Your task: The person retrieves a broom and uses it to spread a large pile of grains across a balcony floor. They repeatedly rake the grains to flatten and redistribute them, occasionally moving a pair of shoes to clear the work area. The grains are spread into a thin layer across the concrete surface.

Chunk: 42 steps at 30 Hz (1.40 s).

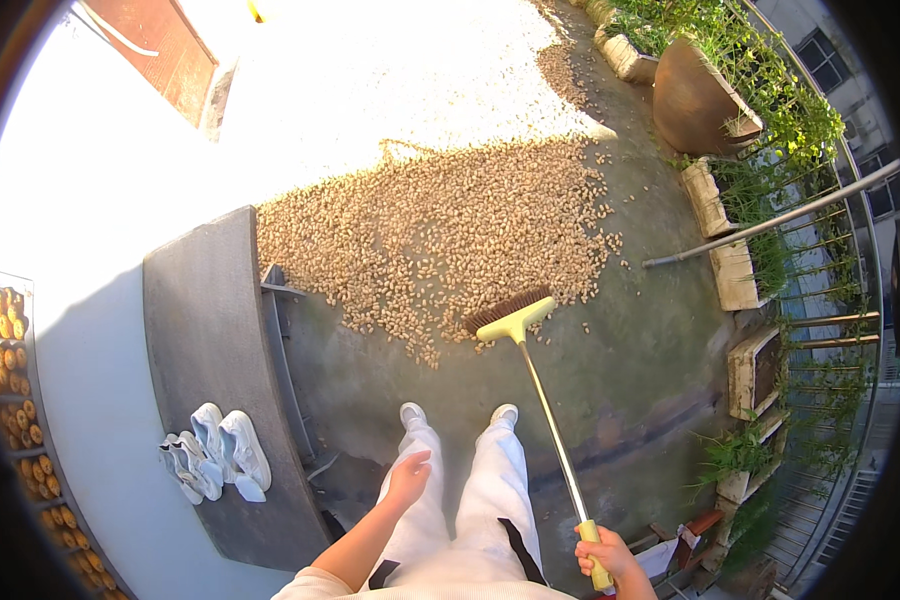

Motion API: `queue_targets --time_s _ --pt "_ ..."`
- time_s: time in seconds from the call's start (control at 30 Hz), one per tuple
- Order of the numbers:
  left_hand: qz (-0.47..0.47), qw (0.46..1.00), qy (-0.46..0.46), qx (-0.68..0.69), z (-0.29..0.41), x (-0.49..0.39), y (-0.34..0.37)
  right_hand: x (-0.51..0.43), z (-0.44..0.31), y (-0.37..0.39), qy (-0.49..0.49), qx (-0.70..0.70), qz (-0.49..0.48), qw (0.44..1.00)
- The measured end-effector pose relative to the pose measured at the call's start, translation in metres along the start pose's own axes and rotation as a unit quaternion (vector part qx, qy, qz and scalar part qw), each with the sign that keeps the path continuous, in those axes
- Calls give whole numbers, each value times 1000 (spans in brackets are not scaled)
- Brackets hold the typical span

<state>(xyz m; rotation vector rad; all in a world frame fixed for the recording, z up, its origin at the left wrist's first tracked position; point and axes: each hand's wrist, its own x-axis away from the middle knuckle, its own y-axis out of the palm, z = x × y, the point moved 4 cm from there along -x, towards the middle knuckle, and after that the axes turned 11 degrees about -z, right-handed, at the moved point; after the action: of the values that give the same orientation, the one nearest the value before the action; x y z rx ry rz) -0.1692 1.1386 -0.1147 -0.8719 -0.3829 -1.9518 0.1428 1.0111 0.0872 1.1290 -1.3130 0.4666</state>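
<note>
My right hand (606, 555) grips the yellow handle of a long metal-poled broom (516, 319). The broom's head, yellow with dark brown bristles, touches the near edge of a wide spread of what look like unshelled peanuts (450, 225) on the concrete floor. My left hand (409, 477) holds nothing and hangs in front of my left thigh, its fingers partly curled. The far part of the spread lies in glaring sunlight, where single pieces are hard to make out.
A grey slab table (210, 360) at left bears white shoes (244, 446). Corn cobs (4, 315) fill a rack at far left. Planters (735, 274), a large brown pot (694, 97) and a railing line the right side. A grey pole (772, 221) juts over the floor.
</note>
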Motion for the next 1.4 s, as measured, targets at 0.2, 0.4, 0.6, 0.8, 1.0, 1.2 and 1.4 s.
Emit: queue_targets --time_s 0.2,0.4,0.6,0.8,1.0,1.2,1.4 --pt "-21 999 -35 9 27 4 66 -34 11 -56 51 30 -11 998" --pt "-7 1000 -8 9 3 -8 134 -141 -79 -69 -7 49 -74 996" --pt "45 996 -46 67 11 7 162 -225 -164 -50 -87 93 -116 985" --pt "43 995 -89 16 23 22 164 -294 -278 0 -181 110 -131 969" --pt "72 996 -42 22 21 15 173 -231 -242 -16 -179 72 -162 968" --pt "23 999 -36 14 39 -5 188 -161 -206 -66 -142 58 -140 978" --pt "-6 999 -34 -11 65 -20 187 -50 -113 -136 -79 80 -86 990"
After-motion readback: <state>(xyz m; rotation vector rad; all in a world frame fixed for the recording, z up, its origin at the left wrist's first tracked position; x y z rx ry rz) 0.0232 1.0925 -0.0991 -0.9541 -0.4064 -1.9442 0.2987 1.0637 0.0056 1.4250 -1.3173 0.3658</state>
